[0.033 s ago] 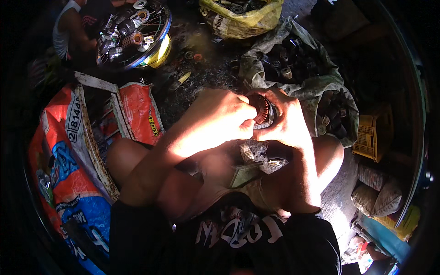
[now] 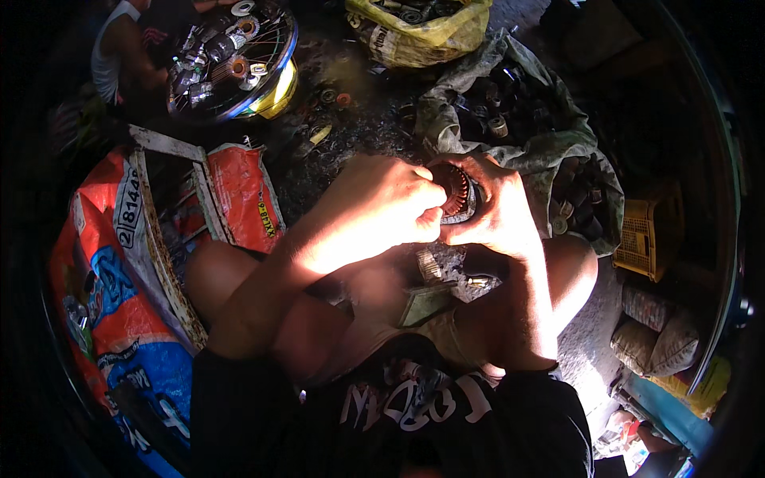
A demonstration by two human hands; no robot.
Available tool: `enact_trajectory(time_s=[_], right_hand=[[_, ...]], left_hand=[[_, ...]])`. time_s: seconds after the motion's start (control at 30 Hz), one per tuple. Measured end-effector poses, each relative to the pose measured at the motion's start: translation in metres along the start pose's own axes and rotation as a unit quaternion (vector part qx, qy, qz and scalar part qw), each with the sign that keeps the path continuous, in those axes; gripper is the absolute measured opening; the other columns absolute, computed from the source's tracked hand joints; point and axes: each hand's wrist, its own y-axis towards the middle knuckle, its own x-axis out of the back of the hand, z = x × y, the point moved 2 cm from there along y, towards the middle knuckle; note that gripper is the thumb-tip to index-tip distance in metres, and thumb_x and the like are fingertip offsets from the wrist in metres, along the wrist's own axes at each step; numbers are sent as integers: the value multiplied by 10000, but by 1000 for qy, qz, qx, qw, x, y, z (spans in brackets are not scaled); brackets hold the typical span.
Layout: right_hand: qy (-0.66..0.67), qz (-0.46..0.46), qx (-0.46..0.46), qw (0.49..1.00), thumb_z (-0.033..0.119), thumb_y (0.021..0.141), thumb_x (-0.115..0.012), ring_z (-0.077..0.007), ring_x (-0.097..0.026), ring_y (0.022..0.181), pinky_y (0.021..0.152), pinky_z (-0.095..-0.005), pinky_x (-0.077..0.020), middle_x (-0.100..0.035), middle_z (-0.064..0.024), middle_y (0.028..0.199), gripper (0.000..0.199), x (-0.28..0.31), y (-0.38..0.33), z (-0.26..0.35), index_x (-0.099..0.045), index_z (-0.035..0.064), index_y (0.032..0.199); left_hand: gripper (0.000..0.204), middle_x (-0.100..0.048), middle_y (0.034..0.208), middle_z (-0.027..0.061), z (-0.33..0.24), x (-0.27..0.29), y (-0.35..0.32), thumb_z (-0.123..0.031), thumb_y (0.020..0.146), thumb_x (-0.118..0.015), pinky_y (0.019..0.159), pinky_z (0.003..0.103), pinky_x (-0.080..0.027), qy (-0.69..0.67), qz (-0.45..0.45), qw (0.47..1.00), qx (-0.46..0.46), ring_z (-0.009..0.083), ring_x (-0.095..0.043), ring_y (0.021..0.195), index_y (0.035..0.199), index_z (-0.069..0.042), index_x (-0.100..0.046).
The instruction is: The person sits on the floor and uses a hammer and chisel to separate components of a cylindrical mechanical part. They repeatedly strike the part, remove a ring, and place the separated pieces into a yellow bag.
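My right hand point(image 2: 502, 211) is wrapped round a cylindrical motor part point(image 2: 457, 193) with a ring of copper segments inside a metal rim. Its copper end faces my left hand. Closed fingers of my left hand point(image 2: 390, 199) press at the near-left side of that ring. Whatever sits between those left fingertips, if anything, is hidden. Below both hands, between my crossed legs, a ridged metal piece point(image 2: 429, 266) lies beside a small block point(image 2: 426, 304). Strong light washes out part of the left hand and wrist.
A spoked wheel point(image 2: 291, 40) carrying motor parts is at far left, near another person point(image 2: 119, 56). A yellow sack point(image 2: 454, 36) and a grey sack point(image 2: 446, 95) hold dark parts. Red sheeting point(image 2: 88, 207) with a rusty frame point(image 2: 163, 263) lies left; a yellow crate point(image 2: 637, 239) stands right.
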Motion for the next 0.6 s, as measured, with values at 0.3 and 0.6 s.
enact_trajectory(time_s=[0.3, 0.6], right_hand=[[-2, -56, -31, 998, 126, 573, -812, -233, -678, 914, 872, -346, -515, -713, -136, 990, 670, -17, 4, -14, -622, 37, 1209], [65, -71, -184, 978, 193, 710, -820, -286, -721, 866, 765, -369, -572, -708, -212, 970, 601, -60, 3, -19, -577, -1, 1224]], left_hand=[[168, -631, 709, 107, 19, -10, 5, -220, 802, -666, 612, 422, -501, -37, -44, 997, 45, 300, -647, 667, 742, -65, -641], [156, -656, 692, 166, 57, -24, 9, -150, 828, -695, 583, 363, -469, -129, -14, 968, 216, 193, -598, 592, 801, 3, -700]])
